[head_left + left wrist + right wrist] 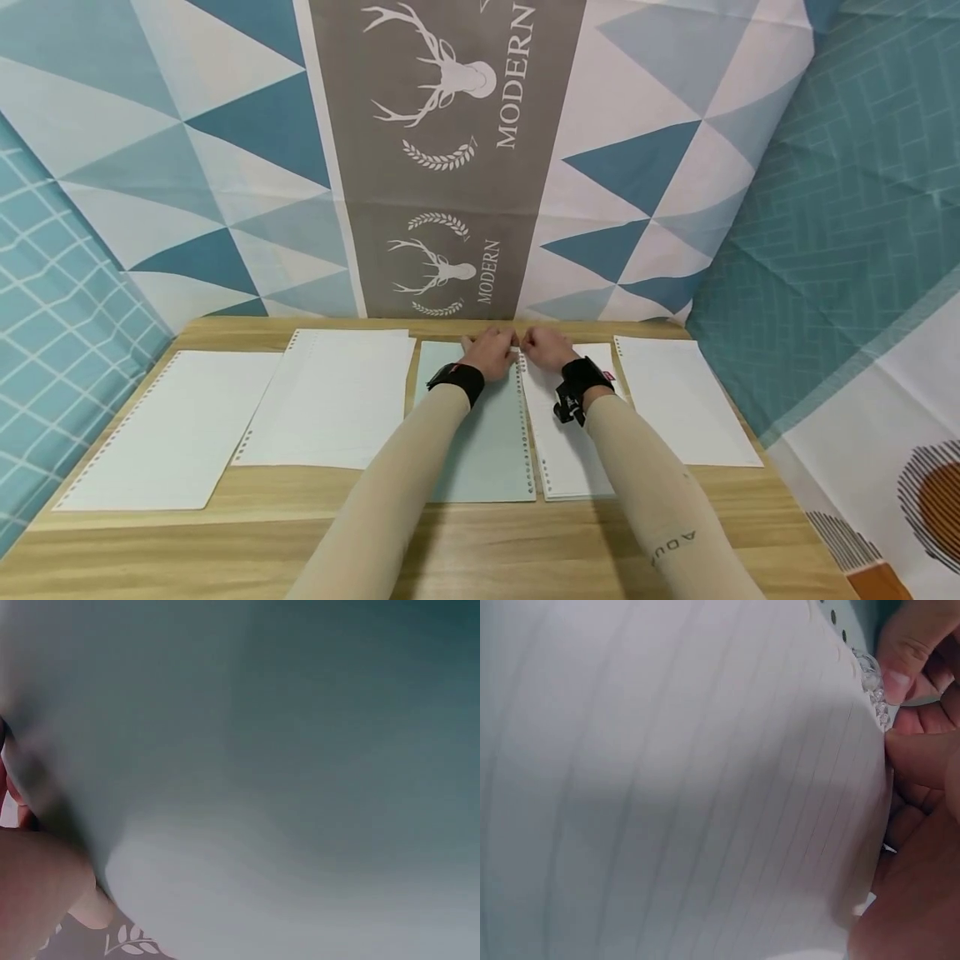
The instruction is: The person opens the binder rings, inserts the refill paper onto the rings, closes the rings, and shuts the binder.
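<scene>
A pale green punched cover [480, 450] lies beside a stack of white punched sheets [570, 454], their rows of holes side by side. At the far end of this seam my left hand [489, 353] holds clear plastic binding rings [873, 684], its thumb against them in the right wrist view. My right hand [546, 348] pinches the top edge of the lined paper [675, 765] close to the rings. The cover [300, 750] fills most of the left wrist view, with part of the left hand [45, 885] at its edge. Most fingertips are hidden.
To the left lie a white punched sheet [168, 433] and an overlapping pile of white sheets [322, 400]. Another white sheet [686, 400] is at the right. The wooden table [262, 550] meets a patterned cloth [450, 183] at the back.
</scene>
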{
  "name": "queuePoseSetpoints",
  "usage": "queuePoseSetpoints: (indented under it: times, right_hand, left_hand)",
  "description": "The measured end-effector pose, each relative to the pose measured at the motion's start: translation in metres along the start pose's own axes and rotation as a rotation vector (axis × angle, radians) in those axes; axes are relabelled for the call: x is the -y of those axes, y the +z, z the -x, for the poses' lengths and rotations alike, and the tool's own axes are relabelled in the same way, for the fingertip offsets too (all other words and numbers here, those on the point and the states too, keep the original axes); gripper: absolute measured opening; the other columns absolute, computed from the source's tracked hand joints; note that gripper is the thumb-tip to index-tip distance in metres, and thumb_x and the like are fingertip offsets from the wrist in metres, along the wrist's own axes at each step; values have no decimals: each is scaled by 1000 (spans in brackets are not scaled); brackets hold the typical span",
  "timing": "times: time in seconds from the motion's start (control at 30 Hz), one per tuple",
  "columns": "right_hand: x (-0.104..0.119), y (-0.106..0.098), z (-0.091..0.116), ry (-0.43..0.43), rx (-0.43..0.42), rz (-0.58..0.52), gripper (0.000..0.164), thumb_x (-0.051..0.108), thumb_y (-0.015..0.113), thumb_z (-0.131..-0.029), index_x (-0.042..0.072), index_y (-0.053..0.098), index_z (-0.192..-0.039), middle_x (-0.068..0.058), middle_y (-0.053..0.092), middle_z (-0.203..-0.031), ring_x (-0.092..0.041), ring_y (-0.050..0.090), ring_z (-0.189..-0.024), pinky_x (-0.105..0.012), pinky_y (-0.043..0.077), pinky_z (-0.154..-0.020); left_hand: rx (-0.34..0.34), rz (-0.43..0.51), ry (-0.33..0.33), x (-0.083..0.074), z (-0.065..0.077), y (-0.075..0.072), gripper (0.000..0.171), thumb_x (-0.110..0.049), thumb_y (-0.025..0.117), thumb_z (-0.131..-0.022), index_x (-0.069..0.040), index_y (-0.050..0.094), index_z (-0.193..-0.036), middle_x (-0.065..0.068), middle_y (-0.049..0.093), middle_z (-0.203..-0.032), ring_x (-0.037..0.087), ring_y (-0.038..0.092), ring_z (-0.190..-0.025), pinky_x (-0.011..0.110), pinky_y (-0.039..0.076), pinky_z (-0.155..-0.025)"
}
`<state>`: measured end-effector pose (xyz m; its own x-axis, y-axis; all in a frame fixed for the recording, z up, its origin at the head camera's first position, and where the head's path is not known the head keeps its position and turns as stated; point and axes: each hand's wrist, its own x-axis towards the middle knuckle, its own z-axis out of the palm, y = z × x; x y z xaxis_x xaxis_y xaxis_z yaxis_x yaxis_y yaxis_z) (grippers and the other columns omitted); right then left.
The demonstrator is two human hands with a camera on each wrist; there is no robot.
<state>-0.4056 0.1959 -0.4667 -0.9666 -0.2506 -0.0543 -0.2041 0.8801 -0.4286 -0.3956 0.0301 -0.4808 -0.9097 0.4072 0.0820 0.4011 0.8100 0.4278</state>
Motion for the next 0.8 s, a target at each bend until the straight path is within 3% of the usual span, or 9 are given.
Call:
queuePoseSetpoints:
  times: [0.1,0.23,0.33,0.5,0.6,0.7,0.8]
  right_hand:
    - [-2,-1,-1,-6,-9,-29,16,15,55,-101,8,68,-101,-9,71,-104,-27,61,-95,-46,37,-91]
    - [-6,0,-2,-37,-13,-60,14,10,57,-97,7,70,-100,-10,72,-103,-27,62,-95,-44,39,-89]
    - [-7,2,0,-36,-20,-74,13,10,59,-96,7,71,-98,-10,72,-102,-27,62,-92,-43,38,-86]
    - [-11,8,1,-24,-65,-79,7,11,63,-93,9,70,-94,-8,72,-99,-28,61,-95,-52,35,-92]
    - [-13,12,3,-34,-94,-63,6,10,64,-92,10,70,-92,-7,72,-98,-28,61,-97,-56,34,-95]
    - [-13,12,6,-70,-121,-61,8,9,65,-91,10,72,-89,-7,73,-94,-28,62,-93,-54,38,-94]
    - [-11,11,7,-141,-127,-92,9,5,65,-89,6,74,-89,-9,74,-91,-25,64,-87,-44,46,-90]
  left_hand:
    - [1,48,-8,0,-1,-3,11,-21,57,-104,-17,62,-112,6,63,-116,24,56,-112,55,28,-94]
    - [-9,93,-37,0,-2,-4,7,-22,59,-103,-17,63,-106,4,67,-107,25,59,-104,52,27,-90]
    - [-27,70,-35,1,-2,-1,7,-23,61,-102,-18,64,-106,2,69,-104,27,60,-101,50,28,-88]
    - [-90,-48,37,5,-4,7,5,-23,62,-101,-23,65,-105,4,64,-111,29,55,-112,53,29,-92]
    - [-111,-57,103,5,-5,9,5,-20,62,-100,-20,66,-101,4,64,-107,26,57,-109,52,35,-92]
    - [-108,-17,164,4,-4,8,8,-16,61,-101,-12,67,-98,7,66,-99,24,61,-99,46,45,-89]
    - [-94,-12,190,5,-4,6,9,-11,60,-101,-7,66,-96,8,65,-96,23,60,-95,39,51,-87]
